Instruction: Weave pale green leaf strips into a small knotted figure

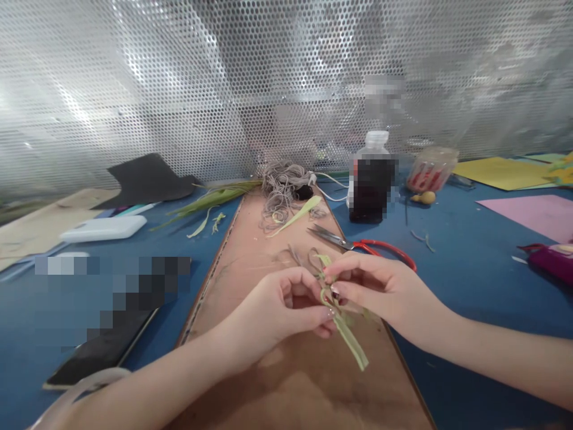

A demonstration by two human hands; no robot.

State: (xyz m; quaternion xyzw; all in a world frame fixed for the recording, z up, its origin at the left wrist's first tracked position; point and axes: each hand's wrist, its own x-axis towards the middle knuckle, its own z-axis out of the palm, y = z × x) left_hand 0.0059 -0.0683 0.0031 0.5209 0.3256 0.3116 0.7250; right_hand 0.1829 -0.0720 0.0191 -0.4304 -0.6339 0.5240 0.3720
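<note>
Over a brown board point(295, 394), my left hand point(273, 307) pinches a pale green leaf strip point(351, 341) between thumb and fingers. My right hand point(398, 292) grips the upper part of the same strip, its fingertips almost touching those of the left. The strip looks looped or knotted between the hands, and its loose end hangs down towards me. Thin grey cord point(296, 255) sticks out beyond the fingertips; how it joins the strip is partly hidden. Just past my right hand lie scissors point(342, 241) with red handles, blades slightly apart.
A tangled bundle of grey cord point(286, 176) and a loose leaf piece point(299, 214) lie at the board's far end. Behind the scissors stands a dark bottle point(369, 188), with a clear jar point(432, 167) to its right. Long green leaves point(215, 197) and a white case point(105, 228) are left.
</note>
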